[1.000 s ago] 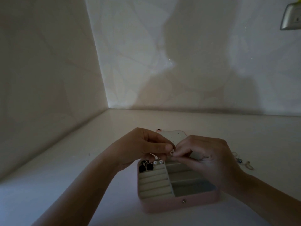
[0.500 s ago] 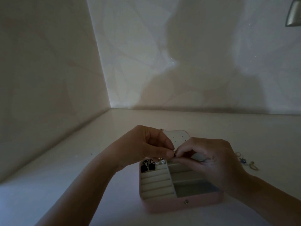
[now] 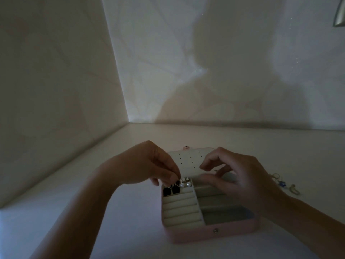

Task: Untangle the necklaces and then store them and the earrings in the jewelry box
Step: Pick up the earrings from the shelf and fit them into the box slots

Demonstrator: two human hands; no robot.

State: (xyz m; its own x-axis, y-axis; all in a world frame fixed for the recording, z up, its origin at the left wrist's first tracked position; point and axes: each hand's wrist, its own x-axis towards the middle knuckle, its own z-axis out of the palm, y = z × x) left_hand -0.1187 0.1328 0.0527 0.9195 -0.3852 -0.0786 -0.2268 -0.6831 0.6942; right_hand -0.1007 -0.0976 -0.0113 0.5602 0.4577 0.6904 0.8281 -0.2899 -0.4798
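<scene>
A dim corner: a pale, faintly veined left wall [image 3: 52, 90] meets a pale back wall [image 3: 205, 53] that carries broad soft shadows [image 3: 224, 94]. Below lies a smooth white worktop [image 3: 224, 139]. A silver metal plate [image 3: 340, 17] sits at the upper right edge.

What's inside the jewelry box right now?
In the jewelry box, two black earrings and pearl earrings sit in the back row of the ring rolls. The right hand covers the back right compartments, so their contents cannot be seen.

Left hand [image 3: 149, 166], right hand [image 3: 237, 176] apart, perhaps pinched.
</scene>
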